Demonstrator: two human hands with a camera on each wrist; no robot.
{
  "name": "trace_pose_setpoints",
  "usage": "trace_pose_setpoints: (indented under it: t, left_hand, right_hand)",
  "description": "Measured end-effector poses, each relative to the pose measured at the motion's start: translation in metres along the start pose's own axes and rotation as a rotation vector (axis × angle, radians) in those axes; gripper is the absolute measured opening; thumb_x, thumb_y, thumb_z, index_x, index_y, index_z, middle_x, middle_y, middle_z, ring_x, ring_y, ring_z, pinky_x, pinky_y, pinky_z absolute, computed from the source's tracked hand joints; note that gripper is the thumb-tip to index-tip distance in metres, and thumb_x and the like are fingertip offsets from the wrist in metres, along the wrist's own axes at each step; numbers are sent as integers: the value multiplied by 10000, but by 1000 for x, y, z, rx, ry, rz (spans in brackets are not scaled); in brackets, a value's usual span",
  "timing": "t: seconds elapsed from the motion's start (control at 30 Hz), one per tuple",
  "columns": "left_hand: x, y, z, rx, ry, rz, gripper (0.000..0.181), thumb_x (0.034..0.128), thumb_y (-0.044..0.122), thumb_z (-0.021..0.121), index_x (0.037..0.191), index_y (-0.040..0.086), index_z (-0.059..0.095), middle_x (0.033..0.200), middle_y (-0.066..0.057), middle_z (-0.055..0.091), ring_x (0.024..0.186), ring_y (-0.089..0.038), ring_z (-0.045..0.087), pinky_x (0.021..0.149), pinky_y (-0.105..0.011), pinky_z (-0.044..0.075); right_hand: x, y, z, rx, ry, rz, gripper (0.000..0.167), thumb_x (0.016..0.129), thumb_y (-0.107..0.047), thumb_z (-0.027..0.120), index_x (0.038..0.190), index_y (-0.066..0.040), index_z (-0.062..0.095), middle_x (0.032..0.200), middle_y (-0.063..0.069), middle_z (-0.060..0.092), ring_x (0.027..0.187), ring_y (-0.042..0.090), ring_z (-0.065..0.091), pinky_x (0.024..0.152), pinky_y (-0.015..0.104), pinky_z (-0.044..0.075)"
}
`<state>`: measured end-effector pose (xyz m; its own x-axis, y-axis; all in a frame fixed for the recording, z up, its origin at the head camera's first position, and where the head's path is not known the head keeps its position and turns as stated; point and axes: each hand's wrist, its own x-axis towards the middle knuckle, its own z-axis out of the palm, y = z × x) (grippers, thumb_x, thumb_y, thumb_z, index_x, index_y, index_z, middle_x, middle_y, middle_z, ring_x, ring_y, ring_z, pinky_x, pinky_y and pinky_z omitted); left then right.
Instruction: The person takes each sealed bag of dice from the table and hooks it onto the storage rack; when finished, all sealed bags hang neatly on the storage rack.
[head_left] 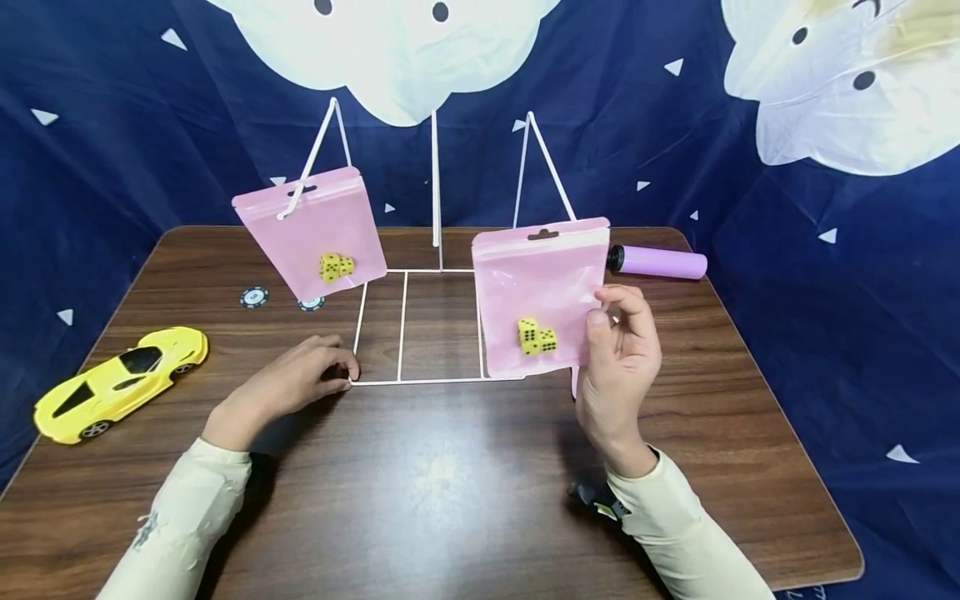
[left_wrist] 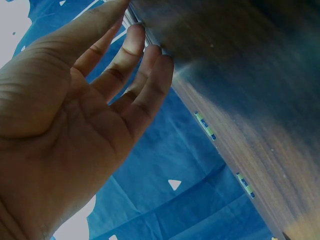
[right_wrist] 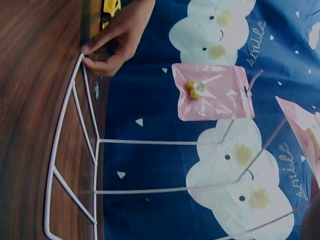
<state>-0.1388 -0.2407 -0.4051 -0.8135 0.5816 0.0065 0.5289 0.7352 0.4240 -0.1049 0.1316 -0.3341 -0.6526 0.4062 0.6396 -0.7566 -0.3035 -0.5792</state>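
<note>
A white wire display rack (head_left: 402,333) stands on the table, its three arms rising at the back. My left hand (head_left: 303,375) pinches the rack's front left corner between thumb and forefinger, seen also in the right wrist view. With my right hand (head_left: 622,358) I pinch the right edge of a pink zip bag (head_left: 540,283), upright in front of the right arm; whether its slot touches that arm cannot be told. Yellow dice (head_left: 534,337) show inside it. Another pink zip bag (head_left: 300,233) hangs tilted from the left arm by its slot, also with yellow dice (head_left: 335,267).
A yellow toy car (head_left: 123,383) sits at the table's left. Two poker chips lie behind my left hand, one chip (head_left: 254,297) in full view, the other partly under the hanging bag. A lilac cylinder with a black end (head_left: 663,262) lies at the back right. Patterned blue cloth (head_left: 630,125) hangs behind.
</note>
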Motion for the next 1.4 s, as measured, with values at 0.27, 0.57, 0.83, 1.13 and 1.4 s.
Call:
trace_pose_setpoints:
  t: [0.27, 0.57, 0.83, 1.13, 1.4]
  left_hand:
    - [1, 0, 1, -2, 7, 7, 175, 927, 20, 828, 973, 162, 737, 986, -2, 614, 1008, -327, 615, 909, -563, 495]
    - [0, -5, 2, 8, 29, 23, 189, 907, 7, 838, 958, 155, 734, 958, 6, 603, 974, -306, 612, 880, -552, 495]
    - [0, -3, 3, 1, 20, 29, 188, 915, 12, 837, 958, 161, 731, 965, -2, 607, 956, -302, 609, 877, -542, 497]
    - [0, -3, 2, 7, 27, 33, 176, 911, 46, 855, 953, 162, 730, 964, 1, 605, 948, -297, 607, 874, -546, 493]
    - [-2, -15, 10, -11, 91, 101, 214, 878, 12, 856, 949, 163, 722, 947, -4, 596, 905, -291, 589, 831, -524, 486]
  right_hand:
    - [-7, 5, 8, -23, -31, 23, 257, 963, 111, 616, 1134, -27, 747, 1085, 84, 599, 995, 146, 529, 791, 190, 442]
    - [-13, 7, 24, 22, -63, 56, 192, 1001, 35, 678, 1144, -75, 744, 1122, 77, 580, 1049, 155, 525, 836, 194, 439]
    - [-20, 10, 35, 91, -94, 131, 224, 1007, 54, 645, 1155, -87, 737, 1114, 71, 569, 1005, 128, 535, 807, 181, 462]
    - [-25, 13, 45, 71, -122, 147, 343, 970, 109, 564, 1160, -120, 734, 1106, 52, 588, 1019, 135, 551, 893, 210, 456]
    - [-29, 16, 47, 70, -126, 189, 318, 991, 97, 570, 1166, -116, 728, 1117, 51, 589, 1002, 129, 540, 882, 205, 449]
